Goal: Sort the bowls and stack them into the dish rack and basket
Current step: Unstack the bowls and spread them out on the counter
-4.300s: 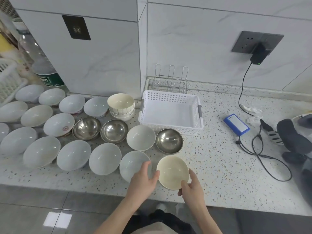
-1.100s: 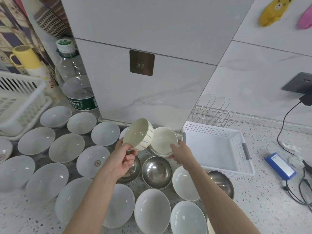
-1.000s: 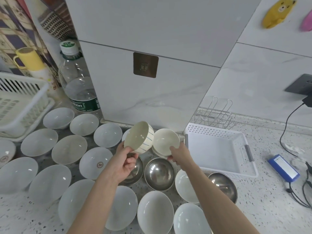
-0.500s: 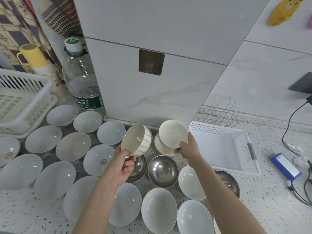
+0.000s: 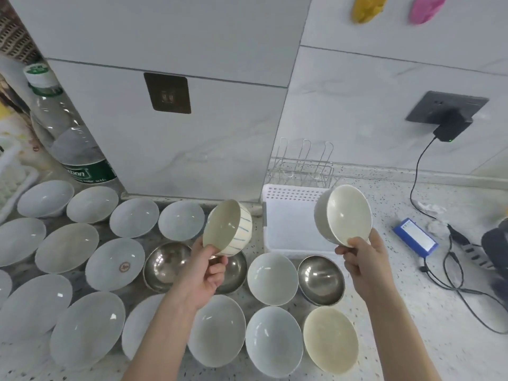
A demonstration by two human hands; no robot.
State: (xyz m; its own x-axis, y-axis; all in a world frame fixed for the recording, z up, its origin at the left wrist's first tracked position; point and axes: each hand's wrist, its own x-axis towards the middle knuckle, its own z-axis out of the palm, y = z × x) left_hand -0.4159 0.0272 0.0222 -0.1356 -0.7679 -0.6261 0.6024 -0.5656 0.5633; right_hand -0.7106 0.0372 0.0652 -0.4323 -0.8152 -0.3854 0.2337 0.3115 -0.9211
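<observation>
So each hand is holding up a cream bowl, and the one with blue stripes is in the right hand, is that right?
Not quite. The head view shows the blue-striped bowl held in the left hand; the right hand holds the plain cream bowl. Both bowls are indeed lifted off the counter.

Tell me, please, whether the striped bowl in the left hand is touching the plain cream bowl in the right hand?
Apart. The head view shows the striped bowl and the plain cream bowl held up separately, with the white basket visible between them.

Both bare forearms reach forward and up. The left hand (image 5: 204, 273) and the right hand (image 5: 362, 259) are raised, fingers curled, each pinching a rim.
</observation>
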